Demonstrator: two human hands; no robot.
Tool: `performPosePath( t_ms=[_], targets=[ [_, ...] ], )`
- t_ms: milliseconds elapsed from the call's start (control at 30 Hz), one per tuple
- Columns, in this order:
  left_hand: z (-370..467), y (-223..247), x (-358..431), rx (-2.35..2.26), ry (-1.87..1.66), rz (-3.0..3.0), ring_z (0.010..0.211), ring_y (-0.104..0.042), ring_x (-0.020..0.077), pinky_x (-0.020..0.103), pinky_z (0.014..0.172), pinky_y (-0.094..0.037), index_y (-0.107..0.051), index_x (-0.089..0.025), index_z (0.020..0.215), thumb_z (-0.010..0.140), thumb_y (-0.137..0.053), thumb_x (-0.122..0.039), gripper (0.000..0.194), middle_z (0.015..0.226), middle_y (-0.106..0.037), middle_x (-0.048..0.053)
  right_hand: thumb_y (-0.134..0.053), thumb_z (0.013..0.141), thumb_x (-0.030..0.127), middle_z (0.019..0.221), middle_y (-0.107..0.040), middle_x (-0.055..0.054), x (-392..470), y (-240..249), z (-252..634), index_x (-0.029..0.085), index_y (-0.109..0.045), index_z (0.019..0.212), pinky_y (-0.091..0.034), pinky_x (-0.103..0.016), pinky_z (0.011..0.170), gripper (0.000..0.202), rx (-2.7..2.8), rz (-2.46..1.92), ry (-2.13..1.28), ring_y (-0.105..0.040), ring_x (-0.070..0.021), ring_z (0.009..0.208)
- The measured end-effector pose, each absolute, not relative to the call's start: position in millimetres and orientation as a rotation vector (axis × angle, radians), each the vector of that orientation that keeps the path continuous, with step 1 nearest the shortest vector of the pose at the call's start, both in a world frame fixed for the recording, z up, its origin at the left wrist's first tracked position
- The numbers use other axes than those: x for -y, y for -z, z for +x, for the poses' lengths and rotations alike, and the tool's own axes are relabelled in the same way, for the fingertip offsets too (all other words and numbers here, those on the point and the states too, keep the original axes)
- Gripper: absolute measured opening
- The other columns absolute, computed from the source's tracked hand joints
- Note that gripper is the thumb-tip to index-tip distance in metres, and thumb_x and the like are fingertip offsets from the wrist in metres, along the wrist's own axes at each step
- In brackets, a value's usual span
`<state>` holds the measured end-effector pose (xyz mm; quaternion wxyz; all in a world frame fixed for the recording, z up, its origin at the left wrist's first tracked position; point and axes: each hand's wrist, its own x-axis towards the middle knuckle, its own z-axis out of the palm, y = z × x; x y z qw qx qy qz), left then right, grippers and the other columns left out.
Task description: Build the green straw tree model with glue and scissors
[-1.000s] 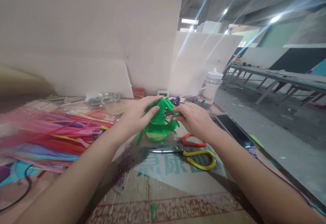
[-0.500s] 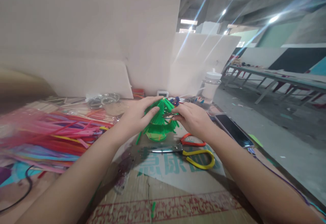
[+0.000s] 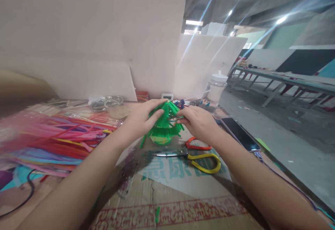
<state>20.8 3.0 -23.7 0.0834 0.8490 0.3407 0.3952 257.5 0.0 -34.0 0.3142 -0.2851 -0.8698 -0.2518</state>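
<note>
A small green tree-shaped craft [image 3: 164,125], tiered and made of fuzzy strips like pipe cleaners, stands upright on the table in front of me. My left hand [image 3: 146,116] wraps its upper left side, fingers behind the tip and thumb on the front. My right hand [image 3: 195,118] is at its right side, thumb and forefinger pinched together at the edge of the upper tier; what exactly they pinch is too small to tell. Scissors [image 3: 187,152] with one red and one yellow handle lie just below the craft, touched by neither hand.
Many coloured pipe cleaners [image 3: 57,139] are heaped at the left in clear plastic. A phone [image 3: 240,134] with a cable lies at the right edge. Behind stand a clear bottle [image 3: 216,89] and a white board [image 3: 91,31]. A green scrap [image 3: 157,214] lies near the front.
</note>
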Motion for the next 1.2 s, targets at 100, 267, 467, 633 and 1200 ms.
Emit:
performPosePath(
  t_ms=[100, 267, 467, 633, 1200],
  targets=[
    [21, 24, -3, -1.018, -1.177, 2.529, 0.123, -0.056, 0.0199, 0.039, 0.106, -0.044, -0.053, -0.020, 0.135, 0.098, -0.046, -0.032, 0.040, 0.134, -0.060, 0.007, -0.051, 0.097, 0.030, 0.080, -0.068, -0.009, 2, 31, 258, 0.014, -0.062, 0.096, -0.044, -0.031, 0.067, 0.020, 2.270, -0.747, 0.647, -0.061, -0.0203, 0.075],
    [20, 25, -3, -1.028, -1.181, 2.528, 0.123, -0.056, 0.0204, 0.039, 0.106, -0.043, -0.053, -0.020, 0.135, 0.098, -0.046, -0.032, 0.040, 0.134, -0.060, 0.007, -0.051, 0.097, 0.028, 0.078, -0.068, -0.009, 5, 25, 259, 0.012, -0.062, 0.095, -0.044, -0.031, 0.066, 0.020, 2.268, -0.714, 0.651, -0.061, -0.0205, 0.074],
    [20, 26, -5, -1.030, -1.180, 2.523, 0.123, -0.056, 0.0206, 0.040, 0.107, -0.043, -0.053, -0.019, 0.135, 0.098, -0.046, -0.032, 0.040, 0.135, -0.060, 0.008, -0.051, 0.097, 0.030, 0.080, -0.068, -0.008, 4, 27, 259, 0.013, -0.061, 0.096, -0.044, -0.032, 0.068, 0.020, 2.300, -0.719, 0.648, -0.060, -0.0208, 0.075],
    [21, 25, -4, -1.043, -1.175, 2.533, 0.123, -0.056, 0.0208, 0.041, 0.106, -0.043, -0.053, -0.020, 0.134, 0.098, -0.045, -0.032, 0.039, 0.135, -0.060, 0.007, -0.055, 0.095, 0.032, 0.081, -0.068, -0.006, 0, 33, 259, 0.016, -0.062, 0.096, -0.044, -0.032, 0.070, 0.017, 2.359, -0.776, 0.639, -0.060, -0.0210, 0.077],
    [20, 26, -5, -1.047, -1.168, 2.506, 0.123, -0.056, 0.0214, 0.041, 0.107, -0.042, -0.053, -0.019, 0.136, 0.098, -0.045, -0.033, 0.041, 0.135, -0.060, 0.008, -0.052, 0.096, 0.030, 0.091, -0.069, -0.010, 5, 22, 265, 0.018, -0.060, 0.109, -0.048, -0.033, 0.070, 0.020, 2.145, -0.837, 0.389, -0.063, -0.0215, 0.080]
  ],
)
